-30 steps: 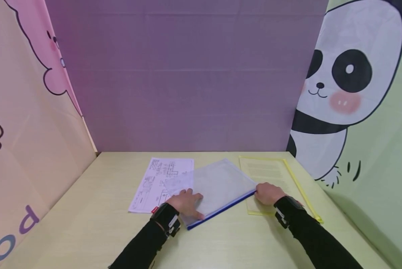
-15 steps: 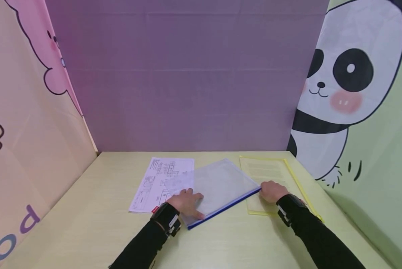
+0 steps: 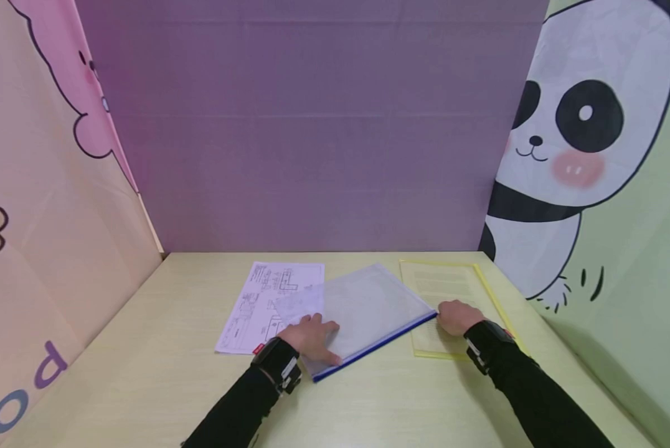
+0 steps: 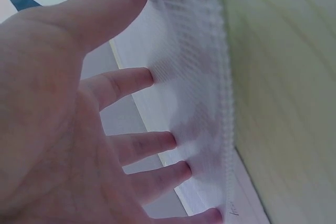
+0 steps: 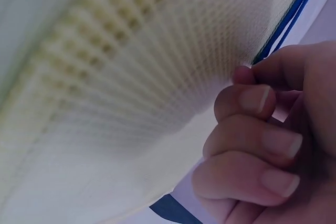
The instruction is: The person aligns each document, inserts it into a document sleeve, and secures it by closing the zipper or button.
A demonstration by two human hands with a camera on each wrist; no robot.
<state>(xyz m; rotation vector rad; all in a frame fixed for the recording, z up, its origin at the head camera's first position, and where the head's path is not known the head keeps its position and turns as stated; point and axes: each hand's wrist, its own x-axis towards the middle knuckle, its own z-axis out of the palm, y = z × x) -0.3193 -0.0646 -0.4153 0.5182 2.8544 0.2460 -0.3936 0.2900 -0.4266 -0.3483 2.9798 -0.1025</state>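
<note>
A clear mesh zipper pouch (image 3: 368,305) with a blue zip edge (image 3: 377,347) lies slanted in the middle of the table. My left hand (image 3: 311,339) presses on its near left part; in the left wrist view the straight, spread fingers (image 4: 152,182) rest on the mesh sheet. At the right end of the blue zip, my right hand (image 3: 459,317) pinches with thumb and forefinger, its other fingers (image 5: 252,140) curled in. The pinched bit itself is hidden between the fingertips.
A printed sheet (image 3: 245,311) with line drawings lies at the left, partly under the pouch. At the right, a yellow-edged zipper pouch (image 3: 436,280) with a printed page lies beneath my right hand. A purple cloth (image 3: 324,137) hangs behind the table (image 3: 368,410).
My right hand has slid a little to the right along the blue zip, showing more of its end. The left hand and the pouch's near left corner have stayed in place.
</note>
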